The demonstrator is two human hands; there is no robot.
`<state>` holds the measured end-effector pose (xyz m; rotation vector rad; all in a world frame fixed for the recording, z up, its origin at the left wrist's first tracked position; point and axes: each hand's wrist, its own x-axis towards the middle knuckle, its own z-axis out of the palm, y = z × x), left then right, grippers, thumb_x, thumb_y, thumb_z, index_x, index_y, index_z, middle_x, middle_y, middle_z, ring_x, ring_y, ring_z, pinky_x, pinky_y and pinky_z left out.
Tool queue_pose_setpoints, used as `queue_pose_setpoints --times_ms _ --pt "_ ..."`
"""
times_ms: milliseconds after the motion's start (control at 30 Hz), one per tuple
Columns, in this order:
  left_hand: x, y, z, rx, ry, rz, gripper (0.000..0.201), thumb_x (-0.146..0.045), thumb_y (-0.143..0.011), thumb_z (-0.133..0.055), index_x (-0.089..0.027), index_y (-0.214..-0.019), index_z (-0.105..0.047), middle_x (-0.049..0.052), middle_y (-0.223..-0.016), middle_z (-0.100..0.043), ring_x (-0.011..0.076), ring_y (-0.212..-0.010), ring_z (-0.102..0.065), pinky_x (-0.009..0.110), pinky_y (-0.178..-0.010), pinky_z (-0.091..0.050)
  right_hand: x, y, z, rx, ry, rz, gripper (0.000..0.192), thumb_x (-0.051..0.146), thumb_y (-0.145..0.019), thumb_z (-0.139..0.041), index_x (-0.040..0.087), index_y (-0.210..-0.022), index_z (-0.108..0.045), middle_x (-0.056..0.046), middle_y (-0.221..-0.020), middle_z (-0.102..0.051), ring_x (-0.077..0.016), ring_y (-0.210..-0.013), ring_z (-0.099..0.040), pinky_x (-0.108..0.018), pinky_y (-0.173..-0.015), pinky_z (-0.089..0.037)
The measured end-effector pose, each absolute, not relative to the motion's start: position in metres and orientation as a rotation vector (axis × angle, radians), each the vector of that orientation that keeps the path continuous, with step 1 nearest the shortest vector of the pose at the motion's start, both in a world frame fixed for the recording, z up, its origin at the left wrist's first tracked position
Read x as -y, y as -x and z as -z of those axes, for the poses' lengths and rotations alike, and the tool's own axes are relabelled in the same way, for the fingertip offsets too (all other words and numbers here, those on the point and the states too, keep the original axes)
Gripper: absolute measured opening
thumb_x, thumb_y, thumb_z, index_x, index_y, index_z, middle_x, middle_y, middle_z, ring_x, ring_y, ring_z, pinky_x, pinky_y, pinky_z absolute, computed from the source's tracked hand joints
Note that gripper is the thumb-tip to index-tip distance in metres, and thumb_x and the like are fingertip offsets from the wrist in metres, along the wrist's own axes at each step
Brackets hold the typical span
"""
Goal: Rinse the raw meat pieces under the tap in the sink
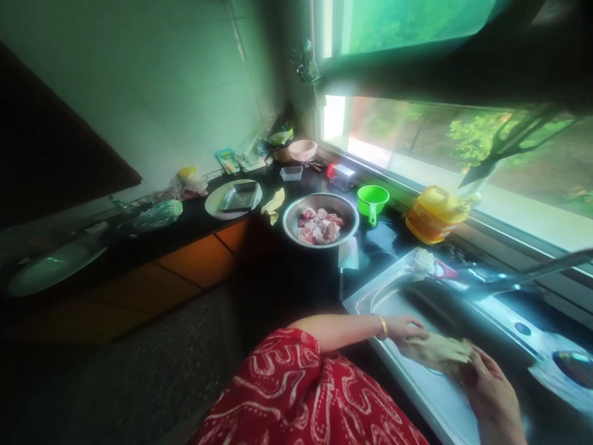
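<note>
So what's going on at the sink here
A person in a red patterned garment stands at a steel sink, both hands on a pale, crumpled piece of something over the basin: left hand and right hand grip it. A metal bowl of raw meat sits on the dark counter nearby.

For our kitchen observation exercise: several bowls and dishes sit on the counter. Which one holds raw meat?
The steel bowl beside the green cup holds pink meat chunks. The white plate carries only a metal tray, and the pink bowl sits farther back by the window.

Daylight floods through the window (445, 148), blown out with green glare; the left side lies dim, edges warped and blurred.
</note>
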<state>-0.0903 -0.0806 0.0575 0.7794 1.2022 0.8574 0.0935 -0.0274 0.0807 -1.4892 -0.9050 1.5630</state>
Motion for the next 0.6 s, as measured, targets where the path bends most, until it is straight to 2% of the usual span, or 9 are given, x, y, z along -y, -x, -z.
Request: queue_pose_setpoints --times_ms 100,233,333,467,600 --pt "0.103 0.099 -0.075 -1.139 -0.869 -0.732 0.044 -0.049 -0.082 -0.061 -0.017 -0.113 -0.061 0.0 -0.081 -0.057 0.0122 -0.067 -0.055 0.029 -0.067 -0.049 0.042 -0.071 -0.109 0.92 1.419 -1.601 0.057 0.037 -0.04 -0.085 0.017 -0.089 -0.063 0.001 -0.068 -0.063 -0.0104 -0.052 -0.055 -0.02 -0.044 -0.045" --pt "0.132 0.112 -0.105 -1.384 -1.174 -0.965 0.032 -0.042 -0.08 -0.067 -0.014 -0.096 -0.066 0.001 -0.081 -0.058 0.0132 -0.078 -0.054 0.027 -0.077 -0.047 0.069 -0.054 -0.137 0.993 1.387 -1.588 0.058 0.042 -0.042 -0.086 0.017 -0.09 -0.062 0.0 -0.066 -0.062 -0.0115 -0.051 -0.054 -0.022 -0.046 -0.045" --pt "0.149 0.13 -0.13 -1.342 -1.169 -1.126 0.035 -0.042 -0.084 -0.062 -0.016 -0.107 -0.066 0.002 -0.086 -0.062 0.013 -0.08 -0.056 0.026 -0.079 -0.046 0.086 -0.047 -0.15 1.108 1.231 -1.632 0.057 0.049 -0.05 -0.083 0.02 -0.093 -0.062 -0.001 -0.072 -0.065 -0.0141 -0.057 -0.059 -0.025 -0.053 -0.049" --pt "0.17 0.163 -0.146 -1.216 -1.086 -1.195 0.039 -0.041 -0.092 -0.052 -0.013 -0.114 -0.066 0.006 -0.096 -0.067 0.0142 -0.087 -0.06 0.028 -0.084 -0.047 0.107 -0.017 -0.16 1.382 1.086 -1.753 0.058 0.054 -0.058 -0.079 0.021 -0.104 -0.065 -0.007 -0.094 -0.07 -0.0225 -0.08 -0.066 -0.034 -0.072 -0.055" --pt "0.208 0.212 -0.144 -1.098 -0.987 -1.361 0.051 -0.054 -0.087 -0.056 -0.011 -0.111 -0.068 0.009 -0.104 -0.068 0.0185 -0.095 -0.061 0.032 -0.09 -0.047 0.131 0.039 -0.165 1.675 1.119 -1.604 0.05 0.055 -0.057 -0.079 0.017 -0.088 -0.069 -0.008 -0.084 -0.071 -0.023 -0.076 -0.065 -0.035 -0.074 -0.053"
